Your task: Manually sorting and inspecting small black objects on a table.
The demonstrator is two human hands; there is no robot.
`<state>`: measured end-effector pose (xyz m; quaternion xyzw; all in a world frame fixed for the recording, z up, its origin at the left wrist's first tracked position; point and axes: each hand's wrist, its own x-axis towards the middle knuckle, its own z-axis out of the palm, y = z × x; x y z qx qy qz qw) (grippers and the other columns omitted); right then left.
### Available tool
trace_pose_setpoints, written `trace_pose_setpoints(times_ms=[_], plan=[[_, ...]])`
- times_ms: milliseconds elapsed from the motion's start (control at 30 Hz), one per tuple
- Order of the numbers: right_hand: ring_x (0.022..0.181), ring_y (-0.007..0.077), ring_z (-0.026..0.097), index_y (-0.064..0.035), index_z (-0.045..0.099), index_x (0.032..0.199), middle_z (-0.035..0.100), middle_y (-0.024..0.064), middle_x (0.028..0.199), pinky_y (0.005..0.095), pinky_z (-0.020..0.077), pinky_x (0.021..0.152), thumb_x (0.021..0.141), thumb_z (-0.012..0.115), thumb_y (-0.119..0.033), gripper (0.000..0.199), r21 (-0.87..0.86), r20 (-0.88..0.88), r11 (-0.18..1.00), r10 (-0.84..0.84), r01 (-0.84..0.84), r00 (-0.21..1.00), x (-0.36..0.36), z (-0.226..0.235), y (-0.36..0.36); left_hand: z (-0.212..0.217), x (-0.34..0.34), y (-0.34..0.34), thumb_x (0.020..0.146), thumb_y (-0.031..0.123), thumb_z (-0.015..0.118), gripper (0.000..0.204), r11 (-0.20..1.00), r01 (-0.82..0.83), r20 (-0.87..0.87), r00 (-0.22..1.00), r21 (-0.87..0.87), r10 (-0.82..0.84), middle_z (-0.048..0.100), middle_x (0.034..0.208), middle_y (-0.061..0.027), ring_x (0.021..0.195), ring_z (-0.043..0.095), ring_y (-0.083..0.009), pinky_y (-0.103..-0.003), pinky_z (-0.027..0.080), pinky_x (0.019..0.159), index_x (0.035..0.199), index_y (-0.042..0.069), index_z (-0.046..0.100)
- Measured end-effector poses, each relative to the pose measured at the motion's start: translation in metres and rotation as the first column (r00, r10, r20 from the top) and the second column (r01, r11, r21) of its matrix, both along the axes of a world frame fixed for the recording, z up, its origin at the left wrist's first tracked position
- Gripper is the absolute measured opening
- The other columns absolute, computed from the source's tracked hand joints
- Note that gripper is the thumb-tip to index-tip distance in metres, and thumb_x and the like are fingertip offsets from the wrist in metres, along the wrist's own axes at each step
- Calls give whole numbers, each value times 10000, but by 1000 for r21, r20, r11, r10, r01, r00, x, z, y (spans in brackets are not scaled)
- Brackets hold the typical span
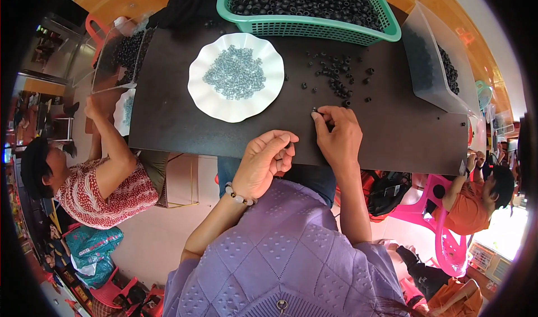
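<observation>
Hands first: the right hand (338,135) lies palm-down on the dark bench (168,115), fingers curled in, with thumb and forefinger pinched on a tiny black ring (314,111) right at their tips. The left hand (263,163) sits just beside it, nearer the bench's close edge, half closed in a loose fist; something small and dark peeks out between its fingertips, but I can't tell what it is. There's a bead bracelet (240,196) on that wrist.

Just beyond the right hand is a loose scatter of small black rings (335,76), matte and rubbery-looking, spread over the bench. Up and to the left of both hands is a white plate (235,107) with a wavy scalloped rim, holding a heap of small shiny grey metal bits (234,72). Further out past the scatter, a green plastic lattice basket (314,28) is packed with more black rings. A clear plastic tub (431,70) sits to the right of the right hand, near the bench's right edge, with black pieces in it too.

The bench surface is flat, dark and smooth. Wide bare stretches lie left of the left hand below the plate, and to the right of the right hand toward the far corner. The near edge runs right under both wrists.
</observation>
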<state>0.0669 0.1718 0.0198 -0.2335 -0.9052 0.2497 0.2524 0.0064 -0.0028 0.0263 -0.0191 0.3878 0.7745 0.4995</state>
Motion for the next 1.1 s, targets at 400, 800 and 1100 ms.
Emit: trace_pose_setpoints(times_ms=[400,800,1100], plan=[[676,192,544,-82,691,928,575,47,687,321,456,612,767,687,-78,162,25,-3,999,35,-35,999,-1,5,5,-4,-4,7,956,196,563,207,1000,-4,-56,998,4,4,563,756,23,616,476,-28,-184,409,554,1027,15,633],[692,210,553,-69,699,876,583,62,716,318,447,604,774,681,-55,105,49,-11,984,171,-170,985,-10,7,12,-4,-8,11,949,187,567,193,1000,-21,-63,998,-20,19,566,729,11,577,461,-35,-187,388,519,1002,14,634],[718,165,558,-34,689,837,623,53,764,272,450,622,699,712,42,160,-134,-277,904,359,-406,891,18,57,-14,25,-2,7,924,222,623,206,998,-46,-191,981,-37,38,597,715,11,559,505,-24,-171,400,493,974,27,665]])
